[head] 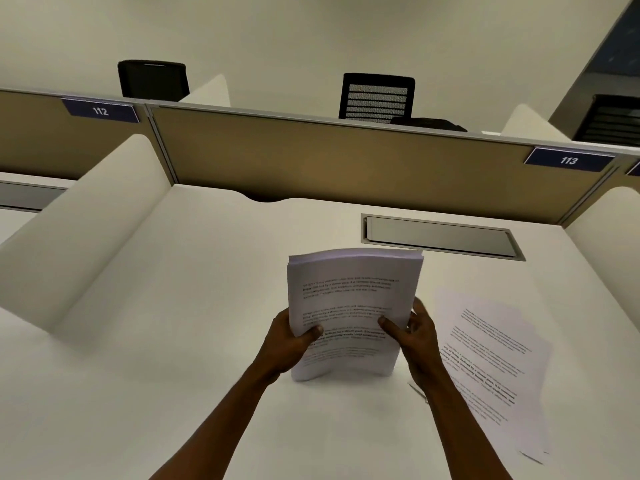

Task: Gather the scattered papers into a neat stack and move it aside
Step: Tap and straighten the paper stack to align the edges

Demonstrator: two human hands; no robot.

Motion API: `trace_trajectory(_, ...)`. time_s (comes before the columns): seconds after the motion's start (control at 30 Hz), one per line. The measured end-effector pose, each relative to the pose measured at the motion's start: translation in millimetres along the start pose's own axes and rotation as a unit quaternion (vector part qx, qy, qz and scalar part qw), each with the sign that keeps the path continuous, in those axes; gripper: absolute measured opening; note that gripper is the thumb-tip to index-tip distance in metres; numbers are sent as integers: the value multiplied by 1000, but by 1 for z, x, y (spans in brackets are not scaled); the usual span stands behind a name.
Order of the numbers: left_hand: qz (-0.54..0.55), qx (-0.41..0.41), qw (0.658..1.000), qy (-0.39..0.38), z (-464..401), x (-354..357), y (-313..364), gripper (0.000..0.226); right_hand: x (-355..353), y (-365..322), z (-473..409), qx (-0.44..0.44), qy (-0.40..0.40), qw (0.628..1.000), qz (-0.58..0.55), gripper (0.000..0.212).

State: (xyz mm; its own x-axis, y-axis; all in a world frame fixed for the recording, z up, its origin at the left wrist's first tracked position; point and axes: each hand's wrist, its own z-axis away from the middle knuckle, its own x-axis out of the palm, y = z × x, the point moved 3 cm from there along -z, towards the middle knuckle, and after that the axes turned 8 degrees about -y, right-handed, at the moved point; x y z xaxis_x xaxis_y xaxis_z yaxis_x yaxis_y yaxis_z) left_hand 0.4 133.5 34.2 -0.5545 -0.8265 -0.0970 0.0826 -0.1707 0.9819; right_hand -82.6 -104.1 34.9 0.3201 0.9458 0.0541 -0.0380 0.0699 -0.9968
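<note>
Desk (173, 341): white, bounded by side dividers and a tan back partition (329, 161); a closed metal cable hatch (438, 236) is set into the far right of the surface.

Loose sheets (491, 358): a few printed pages are left lying flat to the right of the hands, overlapped and slightly fanned. Their count cannot be made out, and the near corner is close to the frame edge.

Stack of papers (349, 306): held upright at mid-desk, lower edge resting on the surface, the body bowed. The step in hand is judged to be the squaring of the edges by tapping. The text is too blurred to be read.

Left hand (294, 341): clamped on the stack's left edge, thumb laid across the front page.

Right hand (412, 330): clamped on the right edge, thumb in front, fingers hidden behind the sheets.

Next move, as judged: the loose sheets are to be added to the stack, the whole squared again, then set aside.
</note>
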Motion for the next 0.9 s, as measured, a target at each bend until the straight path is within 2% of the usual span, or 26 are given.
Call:
trace_trajectory(0.07, 25, -2, 999, 39, -1, 5, 0, 36, 8, 2, 1, -3, 8, 1000, -1, 35)
trace_trajectory(0.17, 57, 16, 996, 62, -1, 8, 3, 33, 12, 5, 6, -7, 28, 999, -28, 22)
trace_trajectory(0.3, 56, 70, 995, 49, 2, 6, 4, 39, 12, 1, 17, -35, 24, 999, -33, 28)
trace_trajectory(0.37, 54, 59, 995, 51, 2, 8, -4, 41, 16, 7, 22, -19, 17, 1000, -18, 30)
trace_trajectory(0.47, 50, 35, 996, 58, 2, 13, -14, 33, 20, 17, 28, 5, 27, 1000, 1, 25)
trace_trajectory(0.6, 47, 46, 996, 64, 2, 17, -14, 32, 18, 16, 32, 1, 49, 999, 22, 24)
trace_trajectory(0.73, 22, 12, 997, 75, 1, 25, -19, 27, 19, 27, 39, 17, 66, 996, 52, 21)
trace_trajectory(0.9, -37, 46, 997, 58, -4, 42, 4, 19, -7, 9, 46, -11, 108, 989, 104, 26)
